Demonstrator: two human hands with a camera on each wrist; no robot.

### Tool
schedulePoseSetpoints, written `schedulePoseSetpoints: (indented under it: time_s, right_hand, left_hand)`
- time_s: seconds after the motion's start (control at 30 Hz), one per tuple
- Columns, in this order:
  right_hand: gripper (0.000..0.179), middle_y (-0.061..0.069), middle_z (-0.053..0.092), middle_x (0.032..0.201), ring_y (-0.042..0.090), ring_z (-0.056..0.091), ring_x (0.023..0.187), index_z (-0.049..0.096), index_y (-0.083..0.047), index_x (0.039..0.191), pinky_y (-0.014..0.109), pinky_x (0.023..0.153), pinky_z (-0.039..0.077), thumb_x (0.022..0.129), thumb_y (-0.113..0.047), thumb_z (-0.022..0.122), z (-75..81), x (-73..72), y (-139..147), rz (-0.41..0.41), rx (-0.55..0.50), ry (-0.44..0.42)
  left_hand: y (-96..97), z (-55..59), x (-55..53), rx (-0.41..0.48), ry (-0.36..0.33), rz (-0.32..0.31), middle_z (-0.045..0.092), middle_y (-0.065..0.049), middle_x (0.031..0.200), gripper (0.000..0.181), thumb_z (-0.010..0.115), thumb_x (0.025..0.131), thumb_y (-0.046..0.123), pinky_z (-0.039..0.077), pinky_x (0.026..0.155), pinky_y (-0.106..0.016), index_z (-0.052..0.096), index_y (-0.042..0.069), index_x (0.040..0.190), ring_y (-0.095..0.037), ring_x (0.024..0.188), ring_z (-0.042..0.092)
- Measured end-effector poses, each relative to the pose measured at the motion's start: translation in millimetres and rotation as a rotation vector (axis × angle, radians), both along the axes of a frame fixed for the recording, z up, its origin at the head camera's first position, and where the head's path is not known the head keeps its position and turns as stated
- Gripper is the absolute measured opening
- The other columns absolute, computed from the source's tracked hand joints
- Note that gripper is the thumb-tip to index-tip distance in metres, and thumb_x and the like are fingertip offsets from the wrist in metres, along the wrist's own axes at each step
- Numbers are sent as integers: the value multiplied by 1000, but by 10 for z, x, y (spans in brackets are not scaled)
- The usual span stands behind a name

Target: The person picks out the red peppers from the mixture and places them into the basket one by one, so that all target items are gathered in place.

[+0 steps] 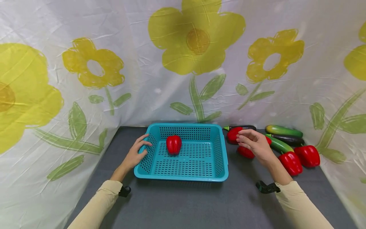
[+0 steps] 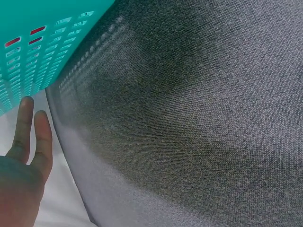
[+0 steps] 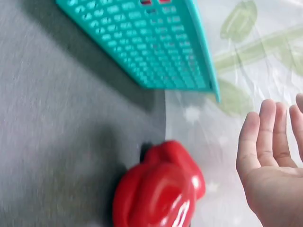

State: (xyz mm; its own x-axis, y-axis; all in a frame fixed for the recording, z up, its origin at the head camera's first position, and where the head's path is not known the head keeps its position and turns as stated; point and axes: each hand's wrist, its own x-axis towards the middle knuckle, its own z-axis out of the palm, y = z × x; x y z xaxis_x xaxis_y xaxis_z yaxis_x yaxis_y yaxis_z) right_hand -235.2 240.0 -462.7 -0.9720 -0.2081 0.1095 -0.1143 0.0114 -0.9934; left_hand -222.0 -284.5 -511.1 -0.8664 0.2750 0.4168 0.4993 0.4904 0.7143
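Observation:
A turquoise plastic basket [image 1: 183, 178] with slotted walls stands on the dark table, and one red bell pepper [image 1: 173, 145] lies inside it, left of centre. At the basket's left rim is my left hand [image 1: 136, 155], fingers spread and loosely bent; the left wrist view shows two fingers [image 2: 42, 142] beside the slotted wall [image 2: 28, 61]. To the right of the basket, my right hand [image 1: 254, 144] hovers over red bell peppers with nothing in its grasp. In the right wrist view its palm [image 3: 279, 189] faces up beside red peppers [image 3: 156, 196].
Behind the right hand lie an eggplant [image 1: 248, 127], a second eggplant [image 1: 287, 139], a zucchini [image 1: 283, 130] and another zucchini [image 1: 281, 145]. Two red bell peppers [image 1: 291, 163] sit nearer the right edge. A flower-painted white curtain [image 1: 137, 57] hangs along the back and sides.

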Motion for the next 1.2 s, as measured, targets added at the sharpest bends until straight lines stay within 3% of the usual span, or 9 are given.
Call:
schedulePoseSetpoints:
  time_s: [0.2, 0.53, 0.63, 0.8, 1.0, 1.2]
  right_hand:
    - [25, 10, 68, 115, 22, 69, 102, 62, 2, 125, 43, 92, 51, 100, -5, 62, -36, 15, 219, 6, -51, 3]
    - [23, 4, 70, 112, 16, 69, 99, 64, 2, 123, 38, 88, 53, 100, -2, 62, -118, 49, 568, -16, -91, 14]
    - [25, 1, 69, 112, 14, 67, 101, 64, 1, 123, 35, 87, 53, 99, -4, 65, -149, 75, 630, -58, -26, 17]
    - [36, -1, 67, 118, 11, 65, 104, 62, -2, 129, 26, 86, 53, 97, -15, 71, -196, 120, 656, -144, 186, 27]
    - [57, 21, 56, 139, 30, 57, 122, 53, 3, 141, 19, 84, 50, 94, -20, 75, -287, 132, 621, -162, 323, 43]
    - [60, 22, 55, 141, 39, 52, 126, 54, 0, 142, 21, 93, 45, 92, -21, 78, -386, 136, 542, -195, 392, 99]
  left_hand:
    - [93, 206, 116, 10, -10, -7, 35, -37, 148, 26, 51, 87, -20, 27, 98, -70, 64, -12, 108, -58, 137, 27]
    - [87, 169, 90, -4, 5, -4, 34, -37, 148, 25, 51, 87, -20, 27, 97, -70, 64, -10, 106, -59, 137, 27]
    - [61, 102, 52, 10, 16, 0, 35, -37, 149, 29, 50, 85, -23, 25, 99, -71, 65, -10, 106, -58, 138, 27]
    - [-23, -69, -49, -7, 19, 9, 35, -32, 152, 31, 52, 86, -22, 25, 101, -69, 66, -7, 109, -51, 141, 27]
    - [-50, -86, -60, 1, 10, -2, 36, -28, 153, 30, 54, 87, -18, 27, 100, -65, 67, -5, 110, -47, 142, 28]
    - [-60, -87, -57, 4, 1, 6, 37, -27, 153, 29, 55, 86, -17, 28, 99, -64, 67, -4, 110, -47, 142, 29]
